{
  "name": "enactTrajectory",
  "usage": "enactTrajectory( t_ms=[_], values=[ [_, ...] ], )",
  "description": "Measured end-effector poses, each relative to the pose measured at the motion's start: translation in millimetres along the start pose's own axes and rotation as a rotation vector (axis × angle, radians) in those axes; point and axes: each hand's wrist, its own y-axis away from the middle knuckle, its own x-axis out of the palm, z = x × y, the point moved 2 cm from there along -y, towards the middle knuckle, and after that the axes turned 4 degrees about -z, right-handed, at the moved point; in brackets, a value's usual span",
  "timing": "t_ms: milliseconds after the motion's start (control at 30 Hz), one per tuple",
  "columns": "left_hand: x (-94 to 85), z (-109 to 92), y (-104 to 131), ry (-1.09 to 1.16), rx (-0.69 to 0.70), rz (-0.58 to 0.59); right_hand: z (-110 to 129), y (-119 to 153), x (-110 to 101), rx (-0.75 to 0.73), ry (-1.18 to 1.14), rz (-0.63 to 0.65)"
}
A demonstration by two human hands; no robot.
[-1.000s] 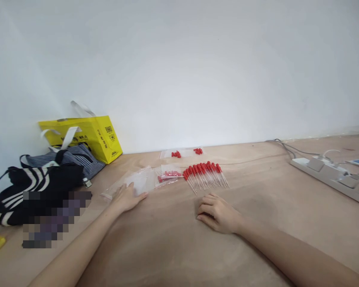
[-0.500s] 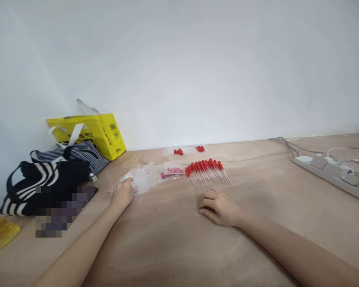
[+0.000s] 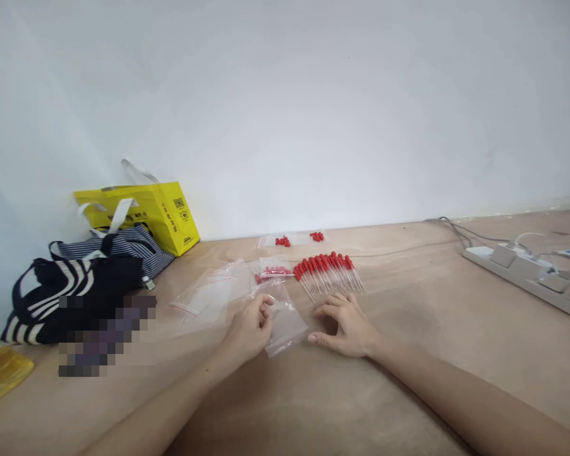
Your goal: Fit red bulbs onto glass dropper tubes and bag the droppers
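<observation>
My left hand (image 3: pixel 251 328) pinches a clear plastic zip bag (image 3: pixel 285 320), which hangs out to its right over the table. Just right of the bag, my right hand (image 3: pixel 344 326) rests on the wood with thumb and fingers apart, holding nothing. Beyond it lies a fanned row of red-tipped white sticks (image 3: pixel 325 269). More zip bags (image 3: pixel 209 294) lie flat behind my left hand. Beside the row, another bag (image 3: pixel 273 269) has red-tipped pieces in it. Two small heaps of red pieces (image 3: pixel 283 241) sit on clear plastic near the wall.
At the left stand a yellow shopping bag (image 3: pixel 180 221), a striped bag (image 3: pixel 147 244) and a black bag with white stripes (image 3: pixel 109 278). A bottle of yellow liquid (image 3: pixel 4 373) is at the left edge. A white power strip (image 3: pixel 527 275) with cables lies at the right.
My left hand has moved right from the pile of bags, bringing one clear bag with it. My right hand has opened its thumb away from the fingers, staying in nearly the same place.
</observation>
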Motion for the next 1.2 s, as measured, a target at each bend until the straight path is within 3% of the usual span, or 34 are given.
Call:
enactTrajectory(
  t_ms=[100, 167, 267, 367, 533, 633, 800, 1200],
  values=[
    [7.9, -5, 4, 0.025, -0.063, 0.158, 0, -1, 4, 0.048, 0.048, 0.029],
    [4.0, -10, 2, -0.062, 0.104, 0.206, -2, -2, 7, 0.060, 0.052, 0.041],
    [0.0, -18, -3, -0.143, 0.498, 0.335, -6, -4, 12, 0.006, -0.002, 0.059],
    [6.8, -20, -7, -0.194, 0.648, 0.523, -8, -5, 15, -0.127, -0.096, 0.088],
    [19.1, -13, -4, -0.289, 0.511, 0.642, -19, -2, 3, -0.168, -0.128, 0.020],
    [14.1, -3, 3, -0.346, 0.419, 0.610, -25, 1, -10, -0.156, -0.124, 0.000],
    [3.5, 10, 12, -0.410, 0.310, 0.540, -23, 4, -10, -0.205, -0.166, 0.111],
    [5.0, 11, 14, -0.430, 0.298, 0.545, -9, 1, 2, -0.253, -0.174, 0.135]
  ],
)
